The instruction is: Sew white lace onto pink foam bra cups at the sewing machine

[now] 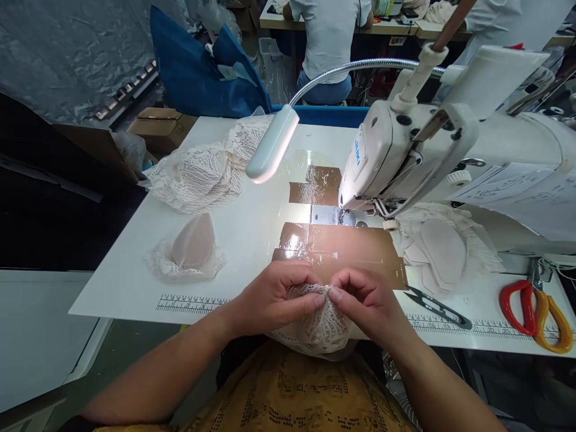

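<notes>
A piece of white lace fabric [326, 327] hangs over the table's front edge, bunched between my two hands. My left hand [283, 297] pinches its upper edge between thumb and fingers. Close beside it, my right hand [364, 300] pinches the same edge, the fingertips of both hands almost meeting. Just beyond my hands lies brown tape [342, 249] stuck on the table in front of the sewing machine [387, 162]. A molded beige cup with sheer lace [193, 246] rests on the table to the left.
A pile of white lace [198, 177] lies at the back left. Under the machine arm sit pale pads [443, 252] with lace. Thread snips [438, 307] and red-and-orange scissors [535, 306] lie at right. A lamp [272, 144] overhangs the table. Another person [330, 42] sits beyond.
</notes>
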`<control>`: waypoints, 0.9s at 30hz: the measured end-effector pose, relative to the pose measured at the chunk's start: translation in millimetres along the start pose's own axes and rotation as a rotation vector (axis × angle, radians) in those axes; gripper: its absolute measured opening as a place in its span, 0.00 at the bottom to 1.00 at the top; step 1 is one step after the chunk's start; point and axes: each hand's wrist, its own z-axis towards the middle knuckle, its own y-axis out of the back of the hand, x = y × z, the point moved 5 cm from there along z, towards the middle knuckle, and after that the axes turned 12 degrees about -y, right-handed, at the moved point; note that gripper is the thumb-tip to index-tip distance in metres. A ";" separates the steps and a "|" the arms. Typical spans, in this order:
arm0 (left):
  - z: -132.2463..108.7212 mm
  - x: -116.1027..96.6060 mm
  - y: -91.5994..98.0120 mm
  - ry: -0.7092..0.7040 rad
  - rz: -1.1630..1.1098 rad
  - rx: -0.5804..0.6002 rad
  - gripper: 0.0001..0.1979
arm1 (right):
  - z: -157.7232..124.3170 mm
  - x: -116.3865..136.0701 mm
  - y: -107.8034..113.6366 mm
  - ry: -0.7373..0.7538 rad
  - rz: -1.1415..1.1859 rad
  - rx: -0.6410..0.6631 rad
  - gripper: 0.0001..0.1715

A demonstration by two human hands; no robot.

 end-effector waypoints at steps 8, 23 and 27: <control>-0.7 22.5 10.8 0.347 -0.417 -0.271 0.16 | 9.7 -15.3 19.4 -0.089 0.126 0.039 0.13; 89.6 40.8 -21.6 -0.140 1.223 0.122 0.15 | 41.0 4.9 60.1 0.076 -0.635 -0.235 0.14; 79.6 27.8 -17.5 -0.131 1.142 0.183 0.17 | 47.3 -7.2 41.6 0.177 -0.888 -0.226 0.16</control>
